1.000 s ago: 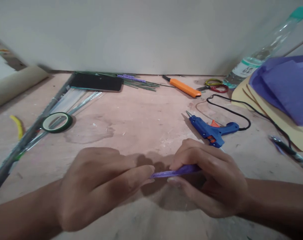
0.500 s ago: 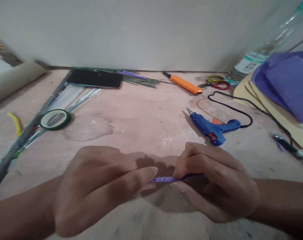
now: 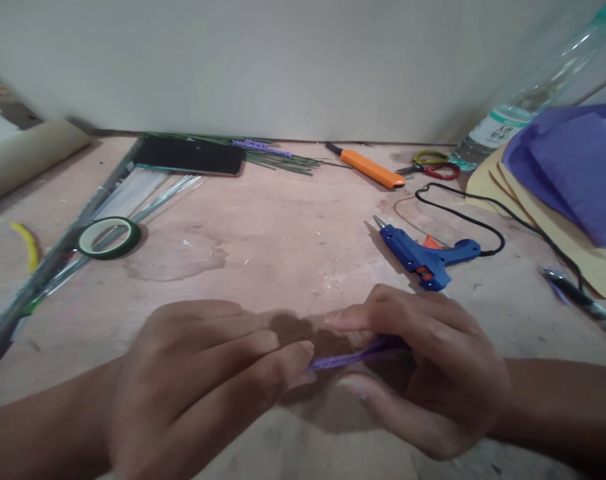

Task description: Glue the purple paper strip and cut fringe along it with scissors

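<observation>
Toward the tabletop's near edge: purple strip running between two hands

Left hand has its grip pinched on one end; right hand has thumb and forefinger spread apart, can't tell if its curled fingers hold the other. Blue glue gun sits just beyond the right hand, black phone by the back edge.

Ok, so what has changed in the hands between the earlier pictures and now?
The right hand has parted its thumb and index finger, which closed on the purple strip before; whether its other fingers hold the strip is hidden. The left hand still pinches the strip. The blue glue gun and tape roll stayed on the table.
</observation>
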A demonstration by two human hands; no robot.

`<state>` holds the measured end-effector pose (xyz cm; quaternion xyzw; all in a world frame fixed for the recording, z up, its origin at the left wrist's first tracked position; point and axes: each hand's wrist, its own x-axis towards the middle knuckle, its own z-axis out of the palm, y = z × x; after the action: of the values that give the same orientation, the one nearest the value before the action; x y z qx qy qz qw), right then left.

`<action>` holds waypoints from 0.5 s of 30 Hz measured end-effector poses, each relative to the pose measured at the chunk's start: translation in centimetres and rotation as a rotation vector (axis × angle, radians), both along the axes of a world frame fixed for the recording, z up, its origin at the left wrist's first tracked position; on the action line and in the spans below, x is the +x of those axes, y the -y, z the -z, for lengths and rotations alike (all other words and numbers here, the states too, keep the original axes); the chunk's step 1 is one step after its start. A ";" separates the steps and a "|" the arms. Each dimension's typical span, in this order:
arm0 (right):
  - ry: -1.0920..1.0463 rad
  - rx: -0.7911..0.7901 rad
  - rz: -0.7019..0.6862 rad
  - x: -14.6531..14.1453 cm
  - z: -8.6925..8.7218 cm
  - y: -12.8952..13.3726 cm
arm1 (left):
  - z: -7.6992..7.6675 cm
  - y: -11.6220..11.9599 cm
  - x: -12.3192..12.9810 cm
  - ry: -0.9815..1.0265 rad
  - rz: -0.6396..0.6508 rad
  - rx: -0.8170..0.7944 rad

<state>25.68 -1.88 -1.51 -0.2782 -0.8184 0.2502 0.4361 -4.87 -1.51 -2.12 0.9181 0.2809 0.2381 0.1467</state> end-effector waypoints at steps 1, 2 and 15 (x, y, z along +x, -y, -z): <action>0.013 0.003 0.004 0.0 -0.1 0.0 | 0.2 0.1 0.3 0.009 -0.020 0.046; 0.027 0.001 0.008 0.0 -0.2 0.0 | 0.3 0.1 0.5 0.014 -0.026 0.074; 0.025 -0.016 0.001 0.6 0.0 0.2 | -0.8 -1.6 1.7 -0.012 0.096 0.059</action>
<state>26.25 -2.11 -1.46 -0.2851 -0.8218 0.2530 0.4235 -3.21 0.11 -1.31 0.9359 0.2301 0.2335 0.1290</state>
